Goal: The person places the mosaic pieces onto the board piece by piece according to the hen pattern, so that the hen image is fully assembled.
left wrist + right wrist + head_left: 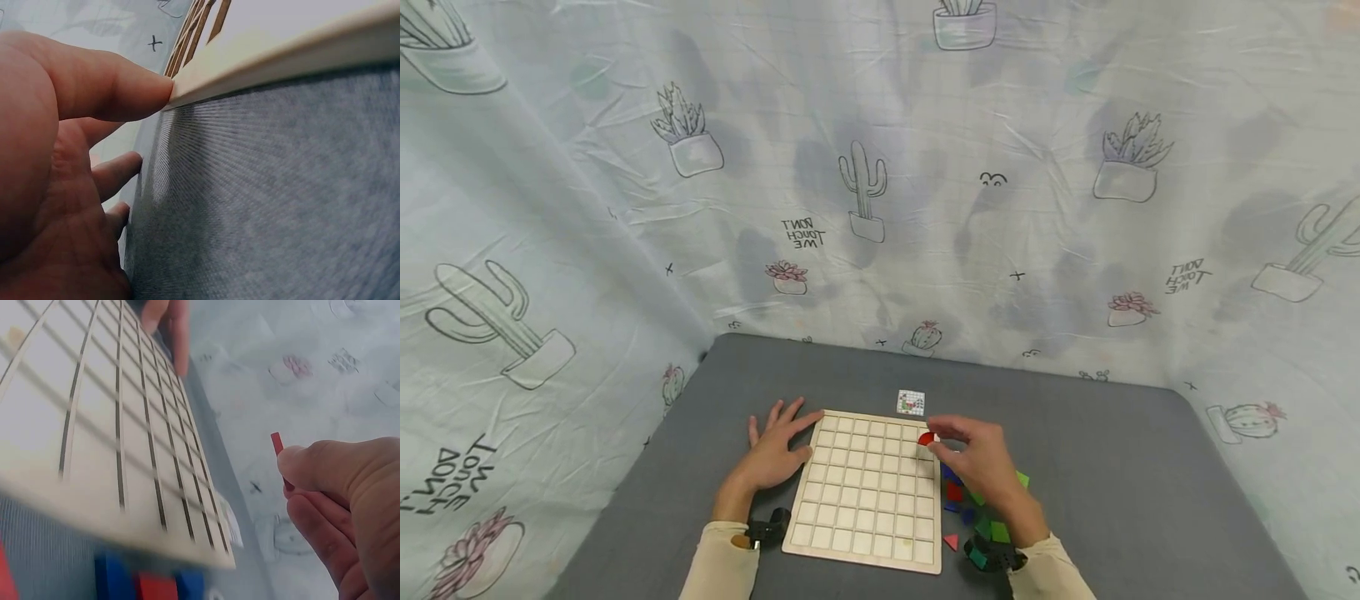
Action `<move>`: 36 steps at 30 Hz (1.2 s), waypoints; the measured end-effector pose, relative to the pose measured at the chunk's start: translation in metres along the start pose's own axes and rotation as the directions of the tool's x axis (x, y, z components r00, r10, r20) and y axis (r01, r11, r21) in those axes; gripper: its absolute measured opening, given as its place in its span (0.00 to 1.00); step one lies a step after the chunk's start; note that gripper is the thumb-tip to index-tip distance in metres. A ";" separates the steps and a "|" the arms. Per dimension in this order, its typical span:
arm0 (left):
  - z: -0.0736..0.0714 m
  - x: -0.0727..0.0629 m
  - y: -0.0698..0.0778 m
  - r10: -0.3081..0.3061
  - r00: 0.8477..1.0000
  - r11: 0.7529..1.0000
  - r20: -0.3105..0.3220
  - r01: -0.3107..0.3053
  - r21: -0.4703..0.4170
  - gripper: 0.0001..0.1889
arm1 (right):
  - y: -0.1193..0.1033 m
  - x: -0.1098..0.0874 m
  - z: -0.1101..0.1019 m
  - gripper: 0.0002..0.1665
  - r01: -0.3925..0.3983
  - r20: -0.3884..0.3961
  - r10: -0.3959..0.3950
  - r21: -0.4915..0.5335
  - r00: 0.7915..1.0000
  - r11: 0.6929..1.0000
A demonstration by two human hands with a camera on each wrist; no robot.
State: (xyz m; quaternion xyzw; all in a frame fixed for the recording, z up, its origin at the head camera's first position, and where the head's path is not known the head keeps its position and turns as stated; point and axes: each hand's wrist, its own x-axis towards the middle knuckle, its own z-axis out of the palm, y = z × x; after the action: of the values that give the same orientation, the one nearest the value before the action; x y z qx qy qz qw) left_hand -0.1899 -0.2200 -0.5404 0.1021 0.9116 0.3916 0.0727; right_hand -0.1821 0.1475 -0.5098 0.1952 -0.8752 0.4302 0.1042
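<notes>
A wooden grid board (pixel 868 492) with rows of square recesses lies flat on the grey table. My left hand (pixel 772 454) has its fingers spread at the board's far left corner; in the left wrist view the thumb (pixel 144 97) touches the board's edge. My right hand (pixel 981 454) pinches a flat red piece (pixel 927 438) between thumb and fingers, over the board's far right corner. Seen edge-on in the right wrist view, the red piece (pixel 277 444) is thin, and the fingertips hide part of it.
Right of the board lie several loose coloured pieces, among them a green square (pixel 1000 532), a red square (pixel 954 492) and a pink-red triangle (pixel 951 542). A small card with a coloured grid pattern (pixel 911 402) lies beyond the board. A printed curtain (pixel 925 250) hangs behind the table.
</notes>
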 end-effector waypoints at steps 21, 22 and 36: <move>0.002 0.001 0.002 -0.008 1.000 1.000 -0.026 0.009 0.003 0.33 | -0.027 0.044 0.082 0.21 0.062 0.158 -0.085 0.149 0.984 0.987; 0.002 0.002 0.002 -0.009 1.000 1.000 -0.028 0.009 0.004 0.33 | -0.028 0.045 0.085 0.20 0.066 0.166 -0.091 0.149 0.982 0.987; 0.002 0.001 0.002 -0.014 1.000 1.000 -0.024 0.014 -0.007 0.32 | -0.025 0.052 0.122 0.19 0.092 0.197 -0.111 0.106 0.974 0.990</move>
State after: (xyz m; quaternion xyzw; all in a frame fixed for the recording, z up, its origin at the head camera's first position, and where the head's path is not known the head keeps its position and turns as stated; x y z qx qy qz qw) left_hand -0.1907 -0.2174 -0.5406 0.0908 0.9118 0.3953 0.0645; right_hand -0.2200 0.0238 -0.5484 0.2872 -0.8484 0.4438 0.0270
